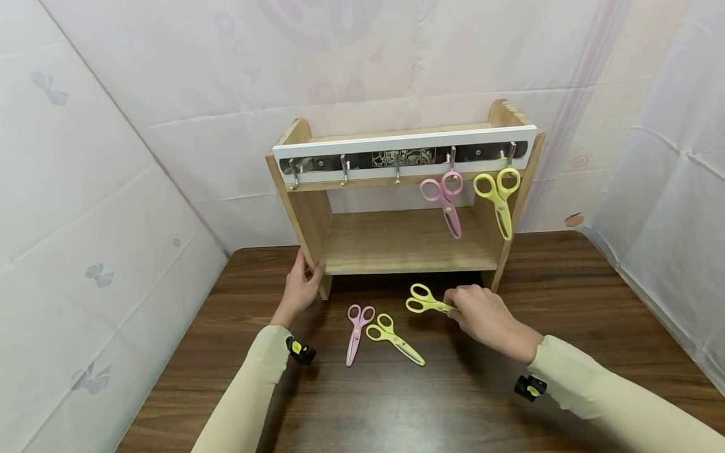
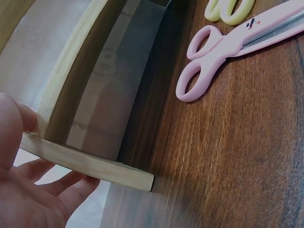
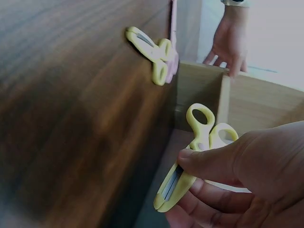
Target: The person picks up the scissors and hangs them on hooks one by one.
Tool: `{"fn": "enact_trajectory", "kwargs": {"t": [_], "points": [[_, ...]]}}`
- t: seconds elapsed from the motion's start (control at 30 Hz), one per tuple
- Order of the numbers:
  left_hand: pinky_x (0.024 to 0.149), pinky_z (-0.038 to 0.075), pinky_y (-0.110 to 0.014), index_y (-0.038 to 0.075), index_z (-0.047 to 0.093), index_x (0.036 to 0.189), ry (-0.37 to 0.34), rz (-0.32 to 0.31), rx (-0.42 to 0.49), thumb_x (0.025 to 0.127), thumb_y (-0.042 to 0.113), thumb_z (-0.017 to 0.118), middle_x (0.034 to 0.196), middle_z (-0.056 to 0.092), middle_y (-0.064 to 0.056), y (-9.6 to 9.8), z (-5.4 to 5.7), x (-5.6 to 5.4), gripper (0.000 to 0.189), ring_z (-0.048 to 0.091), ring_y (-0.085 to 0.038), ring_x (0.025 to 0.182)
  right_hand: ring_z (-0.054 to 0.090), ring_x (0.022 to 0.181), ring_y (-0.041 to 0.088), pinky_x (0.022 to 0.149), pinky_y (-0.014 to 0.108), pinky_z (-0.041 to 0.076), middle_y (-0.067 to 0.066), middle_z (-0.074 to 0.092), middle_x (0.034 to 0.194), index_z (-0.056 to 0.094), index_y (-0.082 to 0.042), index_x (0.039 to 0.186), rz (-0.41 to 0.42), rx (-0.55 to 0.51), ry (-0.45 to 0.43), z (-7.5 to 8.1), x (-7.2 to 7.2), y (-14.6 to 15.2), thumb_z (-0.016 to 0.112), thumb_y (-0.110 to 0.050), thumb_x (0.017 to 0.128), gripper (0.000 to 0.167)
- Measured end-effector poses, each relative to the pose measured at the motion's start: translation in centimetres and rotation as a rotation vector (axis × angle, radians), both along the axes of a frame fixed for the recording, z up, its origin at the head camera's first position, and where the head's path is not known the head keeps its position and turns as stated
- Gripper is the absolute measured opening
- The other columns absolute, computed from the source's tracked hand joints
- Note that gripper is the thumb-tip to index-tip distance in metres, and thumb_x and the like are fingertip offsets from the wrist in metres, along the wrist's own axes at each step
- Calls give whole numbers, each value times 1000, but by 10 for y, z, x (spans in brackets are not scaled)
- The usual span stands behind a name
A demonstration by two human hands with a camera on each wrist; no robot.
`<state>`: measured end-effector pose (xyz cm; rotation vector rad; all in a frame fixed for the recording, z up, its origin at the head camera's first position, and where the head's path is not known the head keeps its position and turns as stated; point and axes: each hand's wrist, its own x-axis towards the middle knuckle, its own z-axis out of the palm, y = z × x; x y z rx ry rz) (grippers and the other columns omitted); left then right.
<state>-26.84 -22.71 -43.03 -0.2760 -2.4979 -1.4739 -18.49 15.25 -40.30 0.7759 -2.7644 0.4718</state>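
Note:
My right hand (image 1: 484,318) pinches a pair of yellow scissors (image 1: 420,299) by the blades, handle loops pointing left. In the right wrist view the thumb lies on the blade side of these yellow scissors (image 3: 200,137). My left hand (image 1: 300,286) grips the lower left side panel of the wooden shelf (image 1: 410,248), thumb inside and fingers outside, as the left wrist view shows on the panel (image 2: 90,164). Between the hands, pink scissors (image 1: 355,336) and another yellow pair (image 1: 399,341) lie on the table. Pink scissors (image 1: 447,204) and yellow scissors (image 1: 501,204) hang from the two right hooks.
A white hook rail (image 1: 362,176) runs along the shelf's upper front, with bare metal hooks (image 1: 343,170) at its left and middle. The shelf stands on a dark wooden table (image 1: 362,409). Pale patterned sheets (image 1: 198,94) hang behind and at both sides.

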Motion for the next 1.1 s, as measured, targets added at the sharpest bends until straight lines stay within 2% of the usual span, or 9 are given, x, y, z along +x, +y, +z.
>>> {"fn": "enact_trajectory", "kwargs": {"t": [0.3, 0.6, 0.87, 1.1], "points": [[104, 50, -55, 17, 35, 155, 4, 15, -1, 107, 19, 54, 144, 52, -23, 0, 0, 0, 52, 53, -37, 134, 56, 60, 13, 46, 33, 45, -7, 61, 73, 67, -17, 81, -12, 3, 59, 38, 0, 3, 84, -6, 84, 21], [103, 51, -55, 17, 33, 157, -1, 9, 1, 107, 19, 53, 146, 51, -24, 0, 0, 0, 54, 51, -37, 136, 62, 68, 19, 52, 41, 51, -5, 64, 77, 68, -15, 84, 22, -22, 145, 77, -1, 4, 85, -7, 84, 19], [101, 52, -55, 17, 32, 157, -5, 12, -1, 107, 19, 53, 146, 51, -25, 1, 0, 0, 54, 52, -38, 135, 67, 76, 22, 62, 46, 55, 0, 70, 85, 73, -13, 91, 32, -75, 185, 104, -3, 1, 83, -6, 86, 13], [102, 51, -55, 16, 33, 157, 5, 16, -5, 107, 19, 53, 146, 51, -25, 0, -1, -1, 54, 52, -37, 135, 63, 72, 17, 63, 41, 54, 2, 70, 84, 74, -9, 94, 54, -122, 237, 120, -6, -4, 80, -4, 88, 10]]}}
